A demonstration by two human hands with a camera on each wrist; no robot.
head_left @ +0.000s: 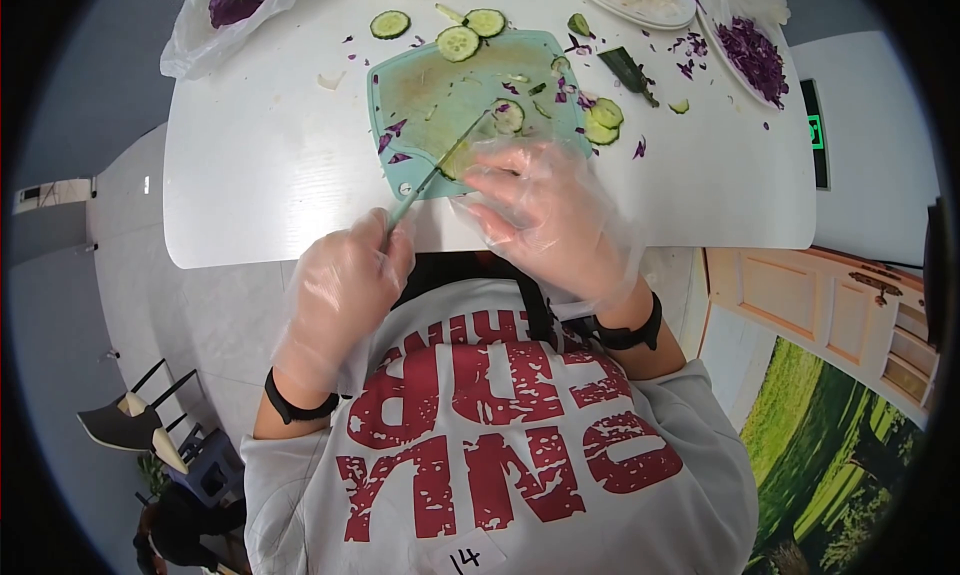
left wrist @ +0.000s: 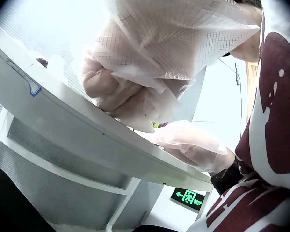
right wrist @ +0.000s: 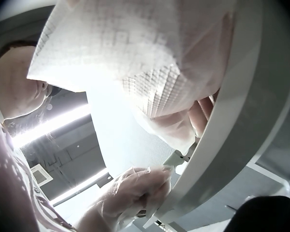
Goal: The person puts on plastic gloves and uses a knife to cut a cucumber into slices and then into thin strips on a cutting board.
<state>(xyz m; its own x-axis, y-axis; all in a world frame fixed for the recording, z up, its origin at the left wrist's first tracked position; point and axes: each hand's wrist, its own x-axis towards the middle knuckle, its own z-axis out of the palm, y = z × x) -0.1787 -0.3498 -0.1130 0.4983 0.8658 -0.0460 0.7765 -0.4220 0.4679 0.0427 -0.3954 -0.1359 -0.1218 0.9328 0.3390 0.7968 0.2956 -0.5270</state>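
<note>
My left hand, in a clear plastic glove, grips the handle of a knife whose blade points up and right over the teal cutting board. My gloved right hand lies at the board's near edge, fingers towards the blade, fingertips at a green cucumber piece beside it. Its thumb stands apart below. A cucumber slice lies just beyond the fingers. In the left wrist view my left hand is curled; the right wrist view shows my right hand large, its fingertips partly hidden by the glove.
Cucumber slices lie around the board, with a dark green cucumber end to its right. Purple cabbage shreds fill a plate at the right; a pale-filled plate stands nearby. A plastic bag is back left.
</note>
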